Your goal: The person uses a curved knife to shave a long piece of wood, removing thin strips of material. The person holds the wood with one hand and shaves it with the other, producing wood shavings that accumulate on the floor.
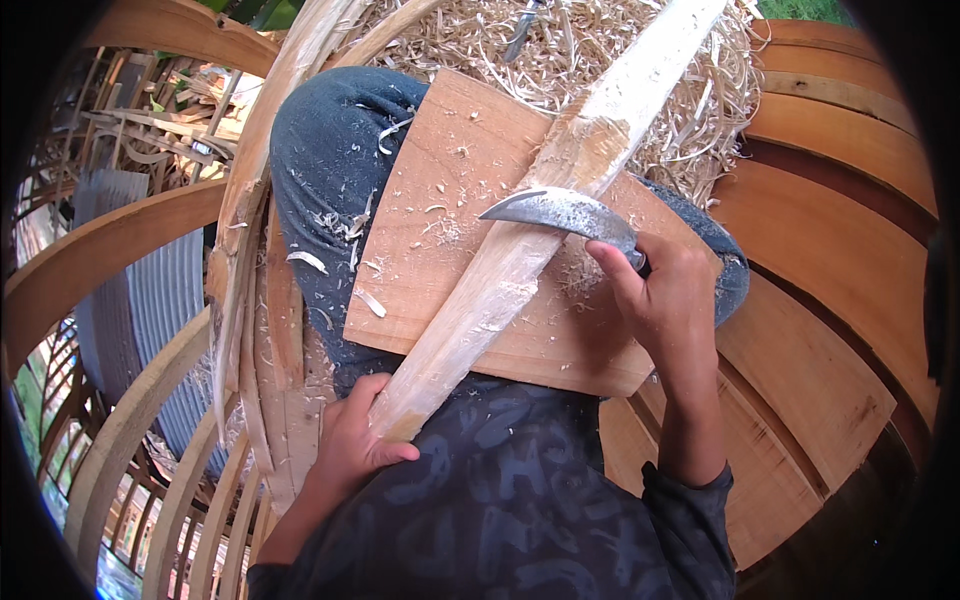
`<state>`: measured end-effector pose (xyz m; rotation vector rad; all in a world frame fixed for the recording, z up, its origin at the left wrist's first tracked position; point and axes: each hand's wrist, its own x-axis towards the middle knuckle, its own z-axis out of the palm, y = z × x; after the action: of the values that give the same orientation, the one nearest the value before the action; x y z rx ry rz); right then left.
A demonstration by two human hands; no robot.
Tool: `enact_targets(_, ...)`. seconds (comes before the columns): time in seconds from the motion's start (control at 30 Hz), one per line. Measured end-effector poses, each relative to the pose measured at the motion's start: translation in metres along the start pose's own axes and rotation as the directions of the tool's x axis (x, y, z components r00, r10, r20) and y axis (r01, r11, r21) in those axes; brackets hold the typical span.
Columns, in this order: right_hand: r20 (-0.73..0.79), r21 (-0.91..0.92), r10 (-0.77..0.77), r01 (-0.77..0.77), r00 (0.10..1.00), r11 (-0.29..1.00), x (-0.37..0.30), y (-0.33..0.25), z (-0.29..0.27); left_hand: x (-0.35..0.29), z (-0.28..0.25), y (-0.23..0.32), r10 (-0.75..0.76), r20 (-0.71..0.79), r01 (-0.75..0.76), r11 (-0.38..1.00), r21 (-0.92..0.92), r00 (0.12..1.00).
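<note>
A long pale strip of wood (505, 265) slants from near my body up to the far right, lying across a flat wooden board (430, 215) on my lap. My left hand (350, 440) is closed round the strip's near end. In my right hand (665, 295) is a curved knife (570, 211), its handle mostly hidden by my fingers. The grey blade lies across the strip near its middle, tip pointing left. Beyond the blade, part of the strip is rougher and browner. Small chips and curls of wood are scattered over the board.
A heap of wood shavings (690, 140) spreads beyond my knees, with a dark-bladed tool (521, 32) lying on it. Long wood strips (240, 260) stand at my left. Curved ribs (130, 262) frame the left, and broad planks (800, 370) rise at the right.
</note>
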<state>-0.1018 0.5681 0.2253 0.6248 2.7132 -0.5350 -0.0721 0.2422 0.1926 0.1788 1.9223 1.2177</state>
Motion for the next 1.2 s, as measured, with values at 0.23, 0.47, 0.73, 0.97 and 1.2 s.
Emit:
enact_targets(0.23, -0.23, 0.094, 0.295, -0.28, 0.928, 0.955, 0.026, 0.068, -0.022, 0.001, 0.003, 0.007, 0.014, -0.005, -0.014, 1.0, 0.014, 1.0)
enact_targets(0.47, 0.002, -0.033, -0.075, 0.075, 0.997, 0.997, -0.015, -0.003, 0.007, 0.0, -0.001, 0.007, 0.003, -0.017, -0.002, 0.997, 0.072, 1.0)
enact_targets(0.73, -0.182, -0.024, 0.191, -0.198, 0.965, 0.98, 0.024, 0.039, -0.02, 0.009, 0.004, 0.024, 0.008, -0.008, -0.008, 1.0, 0.018, 1.0)
enact_targets(0.97, -0.233, -0.05, 0.162, -0.178, 0.959, 0.983, 0.034, 0.053, -0.019, 0.013, 0.006, 0.045, -0.01, 0.007, 0.01, 1.0, -0.01, 1.0)
enact_targets(1.2, -0.179, 0.016, 0.104, -0.103, 0.978, 0.995, 0.024, 0.054, -0.021, 0.009, 0.011, 0.051, 0.022, -0.012, -0.021, 0.999, 0.049, 1.0)
